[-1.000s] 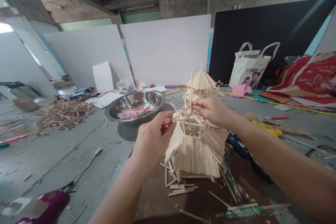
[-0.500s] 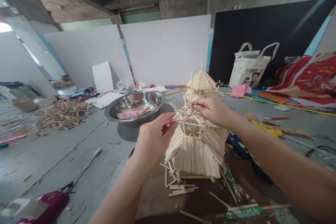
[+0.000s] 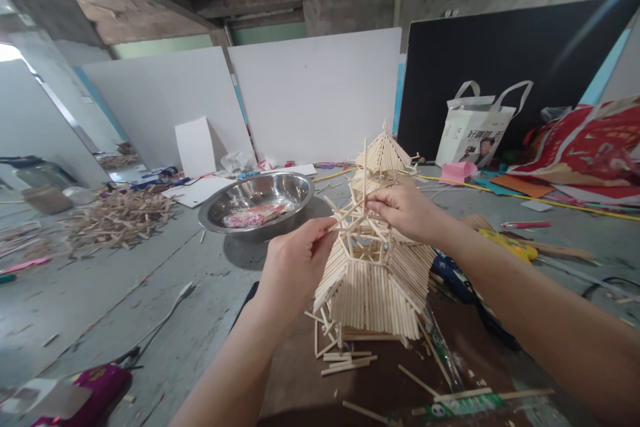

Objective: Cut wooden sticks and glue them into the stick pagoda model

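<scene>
A pagoda-like model of thin wooden sticks (image 3: 370, 300) stands before me on a brown board (image 3: 300, 380). Its lower roof slopes outward, and an open stick frame (image 3: 367, 233) rises above it. My left hand (image 3: 300, 257) is closed at the frame's left side, pinching a stick end there. On the other side, my right hand (image 3: 397, 210) pinches near the foot of an upright stick (image 3: 365, 167) at the frame's top. The fingertips partly hide where the sticks meet. Behind stands another stick model with a pointed roof (image 3: 385, 152).
Left of the model is a steel basin (image 3: 257, 203) holding plastic-wrapped packets. A stick pile (image 3: 120, 217) lies farther left. A purple glue gun (image 3: 95, 393) is at lower left, a yellow tool (image 3: 507, 245) at right. Loose sticks (image 3: 347, 365) lie on the board. A white bag (image 3: 475, 130) stands behind.
My left hand has shifted very slightly at the frame. My right hand and the upright stick look almost unchanged.
</scene>
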### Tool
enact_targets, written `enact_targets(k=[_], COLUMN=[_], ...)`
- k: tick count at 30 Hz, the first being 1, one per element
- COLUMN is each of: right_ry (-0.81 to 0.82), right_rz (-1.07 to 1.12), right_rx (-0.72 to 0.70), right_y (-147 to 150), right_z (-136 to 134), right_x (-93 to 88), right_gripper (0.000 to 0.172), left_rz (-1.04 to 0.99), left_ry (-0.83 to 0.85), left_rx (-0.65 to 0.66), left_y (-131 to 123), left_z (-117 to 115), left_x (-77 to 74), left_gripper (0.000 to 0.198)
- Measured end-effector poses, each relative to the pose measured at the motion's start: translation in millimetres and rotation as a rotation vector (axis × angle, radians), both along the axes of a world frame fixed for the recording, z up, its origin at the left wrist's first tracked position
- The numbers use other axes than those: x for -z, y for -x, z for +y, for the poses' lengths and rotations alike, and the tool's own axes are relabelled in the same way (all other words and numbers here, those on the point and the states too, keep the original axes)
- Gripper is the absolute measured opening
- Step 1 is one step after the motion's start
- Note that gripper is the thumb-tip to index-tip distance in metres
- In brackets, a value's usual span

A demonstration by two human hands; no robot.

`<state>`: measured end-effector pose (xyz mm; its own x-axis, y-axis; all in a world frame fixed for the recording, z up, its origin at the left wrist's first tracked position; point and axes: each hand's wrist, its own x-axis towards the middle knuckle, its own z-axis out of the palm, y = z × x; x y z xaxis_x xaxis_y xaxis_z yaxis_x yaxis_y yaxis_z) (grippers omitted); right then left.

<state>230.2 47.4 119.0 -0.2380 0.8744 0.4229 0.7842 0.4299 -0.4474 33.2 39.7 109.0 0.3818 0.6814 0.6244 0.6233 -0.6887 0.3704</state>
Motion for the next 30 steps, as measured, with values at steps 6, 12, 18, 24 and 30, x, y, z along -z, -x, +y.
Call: enact_targets(k=[6, 12, 18, 24, 30], right_ry=[-0.001, 0.006, 0.005, -0.001, -0.005], right_rz=[-0.003, -0.017, -0.024, -0.027, -0.024], right_rx=[0.005, 0.013, 0.015, 0.008, 0.011], right_y=[0.6, 0.7, 0.9, 0.4, 1.5], right_z=[-0.1, 0.9, 0.6, 0.3, 0.3], right_x=[0.3, 0.2, -0.6, -0.4, -0.1], right_gripper=[0.022, 0.023, 0.023, 0.022, 0.023], left_rz=[-0.003, 0.011, 0.010, 0.006, 0.004], left_ry=[-0.039, -0.033, -0.026, -0.024, -0.013], left_rx=[0.003, -0.011, -0.023, -0.021, -0.013], left_y=[-0.2, -0.3, -0.3, 0.2, -0.5], left_z=[1.3, 1.1, 1.8, 2.0, 1.8], left_x=[2.6, 2.8, 4.3, 4.9, 4.5], left_gripper=[0.017, 0.016, 0.017, 0.017, 0.019])
